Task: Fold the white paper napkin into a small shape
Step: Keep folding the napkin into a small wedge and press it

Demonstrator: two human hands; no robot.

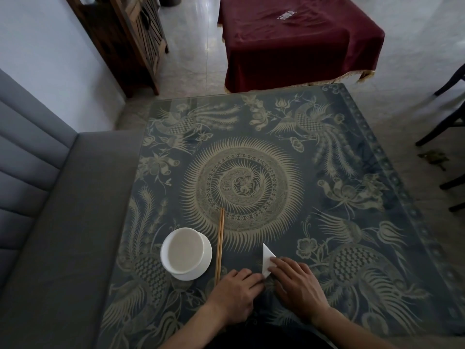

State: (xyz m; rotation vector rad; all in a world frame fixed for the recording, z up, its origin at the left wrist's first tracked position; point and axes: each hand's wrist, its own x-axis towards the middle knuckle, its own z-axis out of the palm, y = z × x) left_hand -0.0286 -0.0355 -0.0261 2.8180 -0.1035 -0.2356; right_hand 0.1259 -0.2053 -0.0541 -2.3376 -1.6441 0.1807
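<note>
White paper napkin [267,261], already folded to a small pointed triangle, lies flat on the near part of the desk [377,222], its tip pointing away from the person. Both hands rest palm-down on the desk. The right hand [297,285] has its fingers [275,261] stretched forward and pressed flat onto the napkin's right side, covering part of it. The left hand [235,294] sits just beside it, fingers curled loosely, their tips at the napkin's lower corner; whether they pinch the paper or only touch it cannot be told.

Left of the hands, a pair of wooden chopsticks [220,245] lies straight on the desk, the near end touching or just beside the left hand. Further left stands a white bowl [186,251] on a white saucer [201,272]. The desk carries a dark blue-grey cover with pale bird and sunburst patterns. A grey padded bench [63,222] runs along the left side, and a table under a dark red cloth [297,46] stands beyond.
</note>
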